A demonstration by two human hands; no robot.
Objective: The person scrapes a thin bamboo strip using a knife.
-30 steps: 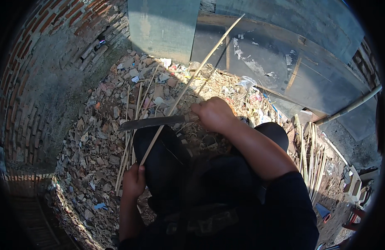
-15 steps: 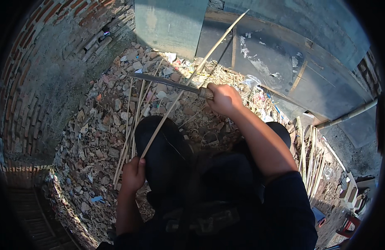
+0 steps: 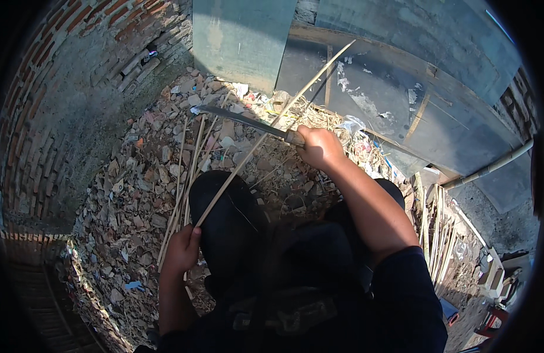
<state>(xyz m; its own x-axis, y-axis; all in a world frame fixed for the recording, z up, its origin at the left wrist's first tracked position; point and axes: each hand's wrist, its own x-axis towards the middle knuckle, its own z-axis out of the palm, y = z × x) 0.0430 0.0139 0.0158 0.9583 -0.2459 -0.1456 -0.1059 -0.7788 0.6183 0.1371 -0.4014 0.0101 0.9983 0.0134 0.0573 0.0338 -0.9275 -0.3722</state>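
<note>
My right hand (image 3: 320,146) is closed round the wooden handle of a machete (image 3: 242,119), whose long dark blade points left. That blade lies across a long, thin bamboo strip (image 3: 235,169), crossing it a little left of the handle. The strip runs from my left hand (image 3: 182,248), up past my left knee, to a thin tip at the far right of centre. My left hand grips its near end, fingers wrapped round it. Beside that hand, several more bamboo strips (image 3: 182,203) lie on the rubble left of my knee.
Rubble and litter (image 3: 130,217) cover the ground around me. A brick wall (image 3: 60,135) rises at left; blue-grey panels (image 3: 242,47) stand ahead. On the right are a bundle of bamboo strips (image 3: 440,235), a pole (image 3: 490,165) and a red plastic object (image 3: 493,320).
The bamboo strip's far tip has come down in the view. My right hand and the machete sit slightly lower and farther right. Both hands keep their hold.
</note>
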